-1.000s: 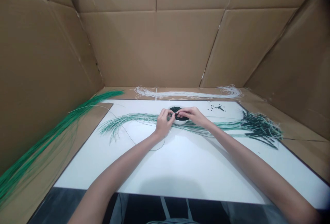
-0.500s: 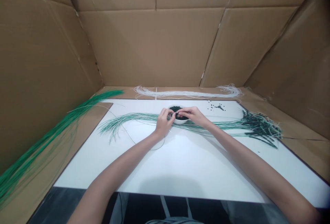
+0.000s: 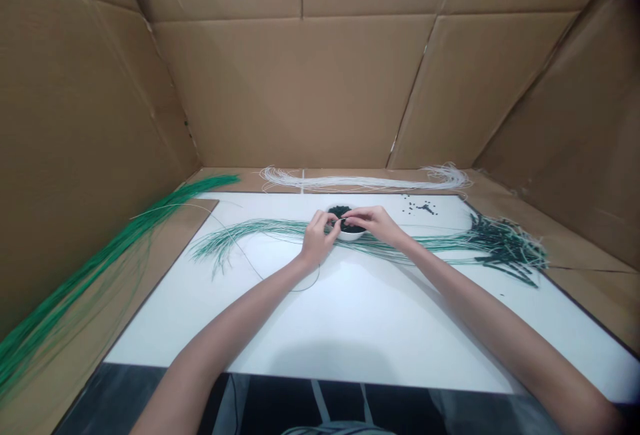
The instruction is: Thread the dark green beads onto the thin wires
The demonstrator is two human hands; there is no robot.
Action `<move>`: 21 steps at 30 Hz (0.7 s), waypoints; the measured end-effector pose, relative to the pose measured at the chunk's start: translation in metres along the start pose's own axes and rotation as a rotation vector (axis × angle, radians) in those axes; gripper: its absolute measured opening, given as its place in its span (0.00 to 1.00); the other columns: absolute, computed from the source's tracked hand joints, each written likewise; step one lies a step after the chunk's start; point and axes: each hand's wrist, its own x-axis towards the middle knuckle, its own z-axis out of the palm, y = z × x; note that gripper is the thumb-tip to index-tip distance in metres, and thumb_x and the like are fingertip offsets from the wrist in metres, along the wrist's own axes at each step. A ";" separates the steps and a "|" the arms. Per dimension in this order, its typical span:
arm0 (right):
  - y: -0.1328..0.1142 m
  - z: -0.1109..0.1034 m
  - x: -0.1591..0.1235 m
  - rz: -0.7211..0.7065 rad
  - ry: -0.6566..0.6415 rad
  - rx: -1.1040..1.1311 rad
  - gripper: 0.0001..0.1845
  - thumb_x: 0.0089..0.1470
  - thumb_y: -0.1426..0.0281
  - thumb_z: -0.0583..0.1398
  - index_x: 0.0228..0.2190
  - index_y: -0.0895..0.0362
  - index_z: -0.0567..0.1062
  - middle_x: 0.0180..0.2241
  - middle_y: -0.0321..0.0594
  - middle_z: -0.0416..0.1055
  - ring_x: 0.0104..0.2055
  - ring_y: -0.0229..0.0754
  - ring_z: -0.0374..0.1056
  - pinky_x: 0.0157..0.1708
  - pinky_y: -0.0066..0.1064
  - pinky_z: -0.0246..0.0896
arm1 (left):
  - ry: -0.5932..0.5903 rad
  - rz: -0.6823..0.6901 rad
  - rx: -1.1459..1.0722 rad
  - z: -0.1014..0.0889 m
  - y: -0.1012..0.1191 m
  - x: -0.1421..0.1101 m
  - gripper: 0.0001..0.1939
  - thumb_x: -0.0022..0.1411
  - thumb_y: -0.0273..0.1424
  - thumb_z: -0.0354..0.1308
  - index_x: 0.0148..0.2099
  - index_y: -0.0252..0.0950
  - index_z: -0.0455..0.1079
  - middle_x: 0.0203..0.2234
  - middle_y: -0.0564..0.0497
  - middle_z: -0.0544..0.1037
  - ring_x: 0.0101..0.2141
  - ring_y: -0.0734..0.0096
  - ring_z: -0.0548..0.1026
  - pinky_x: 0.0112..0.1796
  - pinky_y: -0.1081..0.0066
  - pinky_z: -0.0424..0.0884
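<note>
Both hands meet above a small white bowl (image 3: 351,236) filled with tiny dark beads (image 3: 341,211). My left hand (image 3: 317,240) is closed in a pinch at the bowl's left side, on a thin strand (image 3: 243,253). That strand loops below the wrist and trails left over the board. From the right, my right hand (image 3: 379,223) reaches over the bowl, thumb and fingers pinched together close to the left fingertips. What it pinches is too small to make out. Behind and below the hands lies a bundle of green strands (image 3: 425,243) with dark beaded ends (image 3: 505,241) on the right.
A white board (image 3: 320,328) covers the table. Loose dark beads (image 3: 425,207) are scattered at its back right. White strands (image 3: 360,183) lie along the back, and a thick green bundle (image 3: 100,268) rests on the left. Cardboard walls (image 3: 300,88) enclose the sides and back.
Both hands stay in place over the bowl. Only the fingertips of my right hand have shifted slightly at the pinch.
</note>
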 end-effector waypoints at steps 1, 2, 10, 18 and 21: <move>0.000 0.000 0.000 -0.002 0.003 0.000 0.16 0.44 0.62 0.57 0.32 0.59 0.75 0.31 0.41 0.74 0.34 0.44 0.69 0.37 0.33 0.62 | 0.001 0.003 0.002 0.000 0.000 0.000 0.03 0.57 0.29 0.50 0.32 0.35 0.63 0.26 0.53 0.66 0.27 0.77 0.65 0.30 0.76 0.62; 0.000 0.000 0.000 -0.005 0.005 -0.003 0.16 0.44 0.62 0.57 0.32 0.59 0.75 0.32 0.41 0.74 0.34 0.44 0.69 0.37 0.33 0.62 | 0.002 0.006 0.003 0.000 0.000 0.000 0.03 0.56 0.29 0.50 0.32 0.36 0.63 0.26 0.53 0.66 0.27 0.77 0.65 0.30 0.76 0.62; 0.000 0.000 0.000 -0.055 0.022 -0.150 0.15 0.45 0.63 0.56 0.32 0.58 0.76 0.32 0.40 0.74 0.33 0.42 0.69 0.34 0.30 0.62 | -0.019 0.035 -0.004 0.001 -0.001 -0.001 0.03 0.56 0.28 0.50 0.31 0.35 0.63 0.26 0.53 0.66 0.27 0.78 0.66 0.31 0.77 0.62; -0.006 0.000 0.000 -0.217 0.025 -0.436 0.12 0.48 0.66 0.54 0.32 0.56 0.76 0.29 0.39 0.74 0.29 0.38 0.68 0.29 0.26 0.59 | -0.030 0.050 0.009 0.000 0.001 -0.001 0.04 0.57 0.28 0.49 0.32 0.35 0.64 0.26 0.53 0.66 0.27 0.78 0.66 0.31 0.76 0.62; -0.007 0.001 0.000 -0.217 0.031 -0.437 0.12 0.48 0.67 0.55 0.32 0.57 0.75 0.29 0.39 0.74 0.28 0.37 0.67 0.28 0.26 0.59 | -0.026 0.055 0.008 0.000 0.000 -0.001 0.04 0.57 0.28 0.49 0.32 0.35 0.64 0.26 0.53 0.66 0.28 0.77 0.66 0.31 0.76 0.62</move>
